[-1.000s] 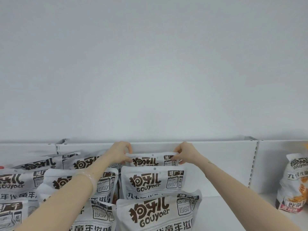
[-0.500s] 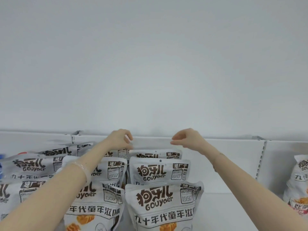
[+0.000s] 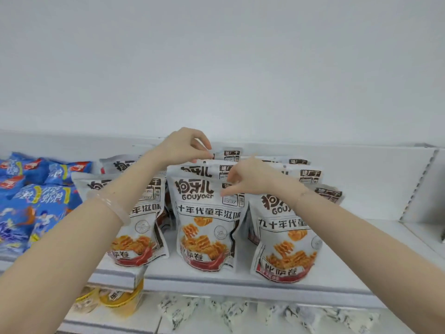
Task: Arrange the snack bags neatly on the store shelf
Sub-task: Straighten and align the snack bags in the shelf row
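White snack bags with brown lettering and a pizza-roll picture stand in three columns on the white shelf (image 3: 337,268). The front row has a left bag (image 3: 142,239), a middle bag (image 3: 204,227) and a right bag (image 3: 286,249). More bags stand behind them. My left hand (image 3: 183,147) pinches the top edge of a rear bag (image 3: 231,153) in the middle column. My right hand (image 3: 250,177) has thumb and fingers closed on the top right corner of the front middle bag. My forearms hide parts of the left and right bags.
Blue snack bags (image 3: 36,201) lie piled at the shelf's left end. A white back panel and a slotted upright (image 3: 419,184) bound the shelf; bare shelf lies right of the bags. On the shelf below are yellow packs (image 3: 115,300) and black-and-white packets (image 3: 228,309).
The view has tilted down, showing the shelf front and blue bags. Both hands, open above the back row a moment ago, have come closer and closed on bags in the middle column.
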